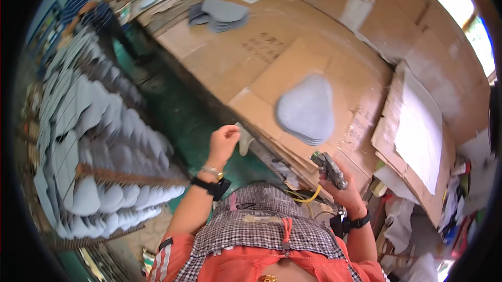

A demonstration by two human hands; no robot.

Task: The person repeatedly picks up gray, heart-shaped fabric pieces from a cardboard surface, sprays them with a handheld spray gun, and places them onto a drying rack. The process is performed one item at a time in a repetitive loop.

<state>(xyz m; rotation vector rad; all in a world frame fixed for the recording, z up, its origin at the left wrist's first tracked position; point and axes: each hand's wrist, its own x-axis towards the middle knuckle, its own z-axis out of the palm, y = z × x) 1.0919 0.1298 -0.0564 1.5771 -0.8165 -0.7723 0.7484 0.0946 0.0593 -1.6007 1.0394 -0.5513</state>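
Note:
My left hand [224, 140] is closed around a small pale grey piece [243, 139] that sticks out to the right of the fist, held above the green floor near the table's edge. My right hand [342, 188] grips a grey metal spray gun [329, 169] pointing up and left, with a yellow hose [308, 197] trailing below it. Just beyond the gun, a small stack of grey-blue pear-shaped foam pads [306, 110] lies on the cardboard-covered table [251, 52].
A wire rack [94, 141] crowded with several grey pads stands to my left across the green floor. Another pile of grey pads [222, 14] lies far back on the table. A person in a striped shirt [86, 5] stands at upper left. Cardboard sheets and paper scraps [418, 135] clutter the right.

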